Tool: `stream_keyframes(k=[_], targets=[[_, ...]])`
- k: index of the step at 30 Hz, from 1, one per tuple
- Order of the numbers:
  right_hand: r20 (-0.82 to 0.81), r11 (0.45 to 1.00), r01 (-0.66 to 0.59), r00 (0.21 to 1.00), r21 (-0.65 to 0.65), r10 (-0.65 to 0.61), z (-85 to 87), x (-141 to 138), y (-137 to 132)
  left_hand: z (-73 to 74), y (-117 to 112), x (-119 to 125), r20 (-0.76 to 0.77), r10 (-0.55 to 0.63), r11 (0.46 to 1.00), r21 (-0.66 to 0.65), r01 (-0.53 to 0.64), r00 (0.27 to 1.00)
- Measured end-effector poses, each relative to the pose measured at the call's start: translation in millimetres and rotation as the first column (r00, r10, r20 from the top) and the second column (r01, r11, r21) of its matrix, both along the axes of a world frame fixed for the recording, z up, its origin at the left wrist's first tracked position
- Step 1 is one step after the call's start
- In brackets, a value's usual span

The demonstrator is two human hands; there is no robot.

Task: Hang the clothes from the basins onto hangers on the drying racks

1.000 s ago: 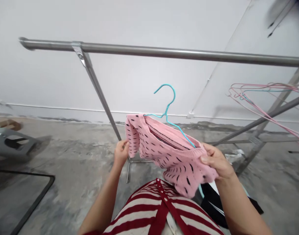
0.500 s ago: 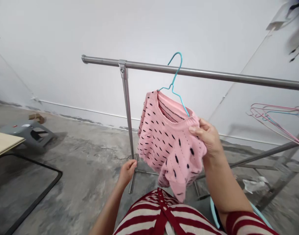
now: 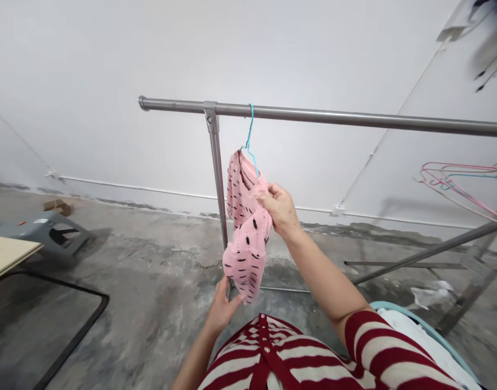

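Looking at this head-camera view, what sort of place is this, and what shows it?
Probably a plain laundry or clothes-drying space: a steel garment rail holds a blue wire hanger with a pink knit sweater, more wire hangers sit at the right, and the floor is rough bare concrete.

There it goes: your blue wire hanger (image 3: pixel 250 132) has swung edge-on, and its hook now sits over the steel rail (image 3: pixel 313 115) at twelve o'clock! Your pink knit sweater (image 3: pixel 246 233) has turned narrow and bunched up with it. Your right hand (image 3: pixel 281 208) has swept in toward the middle, arm stretched further out, while your left hand (image 3: pixel 221 309) has slid just under the hem. At four o'clock, more of a light blue tub rim (image 3: pixel 419 319) and white cloth (image 3: pixel 427 341) has come into view.
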State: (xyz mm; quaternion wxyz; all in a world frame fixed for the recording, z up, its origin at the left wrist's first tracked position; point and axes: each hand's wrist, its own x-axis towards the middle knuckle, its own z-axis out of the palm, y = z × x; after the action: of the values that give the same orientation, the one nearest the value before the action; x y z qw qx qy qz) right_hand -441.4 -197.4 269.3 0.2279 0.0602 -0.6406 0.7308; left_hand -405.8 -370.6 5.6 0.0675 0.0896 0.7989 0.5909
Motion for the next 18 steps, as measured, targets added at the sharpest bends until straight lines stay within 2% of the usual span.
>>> stream_keyframes(k=[2, 4, 6, 8, 10, 12, 15, 18], targets=[[-0.027, 1.000, 0.002, 1.000, 0.002, -0.002, -8.4, 6.1, -6.1, 9.6, 1.4, -6.8, -0.108, 0.052, 0.998, -0.016, -0.054, 0.993], [-0.046, 1.000, 0.006, 0.999, 0.017, -0.005, -23.4, 15.3, -13.5, 18.8, 5.1, -19.3, -0.148, 0.076, 0.997, 0.015, -0.075, 0.986], [-0.031, 0.998, -0.023, 0.999, 0.062, 0.025, -46.2, 24.8, -20.9, 23.7, 10.7, -34.4, -0.085, 0.023, 0.998, 0.062, -0.018, 0.996], [0.056, 0.977, -0.129, 0.991, 0.169, 0.121, -76.0, 32.7, -24.7, 21.7, 16.9, -47.3, -0.001, -0.076, 0.993, 0.090, 0.075, 0.997], [0.185, 0.935, -0.236, 0.964, 0.265, 0.191, -109.7, 39.1, -20.7, 12.9, 22.1, -54.3, 0.043, -0.143, 0.987, 0.085, 0.139, 0.989], [0.299, 0.917, -0.272, 0.937, 0.292, 0.183, -143.4, 46.2, -6.6, -0.1, 24.9, -54.4, 0.073, -0.174, 0.984, 0.054, 0.170, 0.982], [0.428, 0.946, -0.183, 0.902, 0.266, 0.054, -187.6, 63.8, 29.1, -20.4, 24.1, -46.2, 0.130, -0.200, 0.978, -0.027, 0.205, 0.971], [0.547, 0.964, -0.070, 0.833, 0.256, -0.084, -222.1, 91.8, 67.3, -36.4, 22.1, -36.6, 0.186, -0.228, 0.951, -0.169, 0.260, 0.956]])
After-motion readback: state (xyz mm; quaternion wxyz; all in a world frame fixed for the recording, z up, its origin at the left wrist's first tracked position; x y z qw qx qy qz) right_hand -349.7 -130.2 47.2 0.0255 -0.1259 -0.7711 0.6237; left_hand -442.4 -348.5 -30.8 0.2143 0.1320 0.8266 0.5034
